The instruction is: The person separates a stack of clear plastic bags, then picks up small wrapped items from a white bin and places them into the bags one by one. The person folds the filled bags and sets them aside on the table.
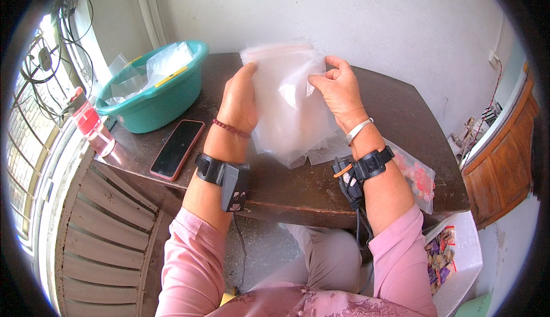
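A translucent plastic zip bag (288, 98), with a reddish line along its top edge, is held up over the dark wooden table (386, 98). My left hand (240, 98) grips its left side near the top, thumb uppermost. On the other side, my right hand (340, 87) pinches the bag's right edge between thumb and fingers. Whether one bag or a stack is held, I cannot tell. More clear plastic bags (331, 147) lie flat beneath it. Partly behind my right forearm lies a clear bag with red and pale pieces (419, 177) inside.
At the left stand a teal plastic basin (159, 106) with clear bags inside and a pink-tinted water bottle (92, 126). A smartphone (177, 149) lies near the table's front edge. Below the right corner, a white foam box (466, 252) holds small wrapped packets (441, 252).
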`<state>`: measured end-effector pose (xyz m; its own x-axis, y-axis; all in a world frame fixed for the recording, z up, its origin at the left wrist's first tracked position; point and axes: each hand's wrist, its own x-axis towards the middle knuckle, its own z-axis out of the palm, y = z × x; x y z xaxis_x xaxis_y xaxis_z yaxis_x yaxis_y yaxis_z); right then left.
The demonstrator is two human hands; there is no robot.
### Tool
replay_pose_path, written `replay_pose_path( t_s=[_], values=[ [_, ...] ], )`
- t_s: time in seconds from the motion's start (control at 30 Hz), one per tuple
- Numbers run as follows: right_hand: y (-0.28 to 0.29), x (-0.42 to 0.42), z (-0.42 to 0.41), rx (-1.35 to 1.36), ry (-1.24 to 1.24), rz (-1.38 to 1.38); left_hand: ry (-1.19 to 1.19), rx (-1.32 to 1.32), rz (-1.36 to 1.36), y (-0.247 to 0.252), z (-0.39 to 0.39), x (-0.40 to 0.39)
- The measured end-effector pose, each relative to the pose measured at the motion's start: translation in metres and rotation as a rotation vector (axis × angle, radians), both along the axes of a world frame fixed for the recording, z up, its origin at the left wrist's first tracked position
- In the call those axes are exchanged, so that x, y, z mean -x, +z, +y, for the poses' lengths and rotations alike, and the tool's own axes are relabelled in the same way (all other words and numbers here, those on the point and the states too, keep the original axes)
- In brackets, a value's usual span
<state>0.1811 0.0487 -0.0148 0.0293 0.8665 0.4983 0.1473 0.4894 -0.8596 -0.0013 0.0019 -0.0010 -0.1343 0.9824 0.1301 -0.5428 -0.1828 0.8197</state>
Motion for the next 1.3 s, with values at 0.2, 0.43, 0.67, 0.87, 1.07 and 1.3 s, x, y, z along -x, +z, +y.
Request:
replay_pose_path(
  t_s=[0.2,0.43,0.67,0.87,1.07,1.3],
  values=[
    [0.008,-0.002,-0.009,0.092,0.031,-0.023,-0.034,-0.038,-0.006,-0.005,0.007,0.001],
    [0.003,-0.001,-0.006,0.094,0.042,0.112,-0.170,-0.151,-0.094,-0.004,0.013,0.001],
    [0.003,0.004,-0.004,0.063,0.018,0.127,-0.120,-0.159,0.198,-0.002,-0.003,-0.003],
    [0.001,0.000,-0.002,0.050,0.048,0.083,-0.001,-0.166,0.144,-0.006,0.009,0.015],
    [-0.020,-0.014,0.025,0.215,-0.032,-0.356,0.396,-0.399,-0.079,0.004,0.007,0.020],
    [-0.019,-0.006,0.002,0.312,0.068,-0.946,0.535,-0.468,-0.147,0.003,0.005,0.027]
  ],
)
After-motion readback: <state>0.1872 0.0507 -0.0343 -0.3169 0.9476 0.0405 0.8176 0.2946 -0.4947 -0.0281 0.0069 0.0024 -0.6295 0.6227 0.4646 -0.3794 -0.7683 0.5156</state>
